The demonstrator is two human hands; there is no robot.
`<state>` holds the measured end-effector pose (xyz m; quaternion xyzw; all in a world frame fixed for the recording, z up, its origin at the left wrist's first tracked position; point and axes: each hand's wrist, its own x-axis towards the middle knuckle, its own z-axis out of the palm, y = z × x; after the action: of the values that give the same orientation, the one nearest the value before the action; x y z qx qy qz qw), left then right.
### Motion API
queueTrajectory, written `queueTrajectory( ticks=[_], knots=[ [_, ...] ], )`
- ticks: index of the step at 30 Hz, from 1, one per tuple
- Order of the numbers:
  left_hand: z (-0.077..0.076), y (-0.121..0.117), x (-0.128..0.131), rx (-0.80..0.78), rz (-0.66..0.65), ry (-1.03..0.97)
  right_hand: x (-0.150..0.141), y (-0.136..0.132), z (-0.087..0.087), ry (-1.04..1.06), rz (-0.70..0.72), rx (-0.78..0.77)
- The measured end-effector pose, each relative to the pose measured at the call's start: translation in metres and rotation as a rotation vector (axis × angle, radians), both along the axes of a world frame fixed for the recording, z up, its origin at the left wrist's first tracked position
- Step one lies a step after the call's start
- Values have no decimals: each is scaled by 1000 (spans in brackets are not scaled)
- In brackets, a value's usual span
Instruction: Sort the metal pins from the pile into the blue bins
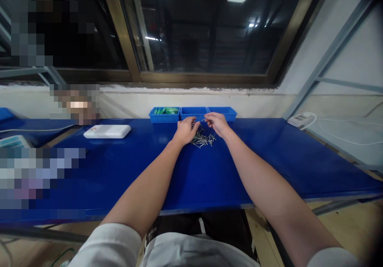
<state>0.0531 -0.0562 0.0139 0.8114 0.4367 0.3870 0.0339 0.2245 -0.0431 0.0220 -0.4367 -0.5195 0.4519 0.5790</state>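
Observation:
A loose pile of thin, shiny metal pins (204, 140), perhaps rivets, lies on the blue table, and its far left side is partly covered by my left hand (185, 130). The thumb of that hand stands apart from its fingers, and I make out nothing held there. My right hand (218, 123) is pinched over the far right of the pile, gripping one thin metal pin (203, 119) that points left. Just behind my hands stand three joined blue bins (165, 118). Green packets (167, 110) fill the left bin; the other two are partly hidden by my hands.
On the left of the blue table (206, 179) lies a white power bank-like box (107, 131). A white power strip (301, 119) with a cable sits at the far right. Behind the bins are a low wall and a window. Blurred areas cover the left side.

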Motion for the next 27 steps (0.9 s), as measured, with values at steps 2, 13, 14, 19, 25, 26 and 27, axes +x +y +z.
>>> queueTrajectory(
  ticks=[2, 13, 14, 19, 25, 26, 27],
  knots=[
    [-2, 2, -2, -14, 36, -5, 2, 6, 2, 54, -76, -12],
    [-4, 3, -5, -109, 102, 86, 13, 9, 6, -76, 77, -79],
    [-4, 3, -5, -113, 96, 92, 13, 8, 6, -112, 88, -73],
    [-6, 4, -6, -112, 90, 106, 19, 6, 5, -83, 100, -44],
    [-8, 6, -7, -131, 102, 163, 22, 6, -11, -563, -194, 26],
    [-9, 6, -7, -135, 99, 179, 20, 6, -14, -689, -196, 58],
    [-9, 6, -8, -137, 92, 197, 17, 5, -16, -792, -183, 82]
  ],
)
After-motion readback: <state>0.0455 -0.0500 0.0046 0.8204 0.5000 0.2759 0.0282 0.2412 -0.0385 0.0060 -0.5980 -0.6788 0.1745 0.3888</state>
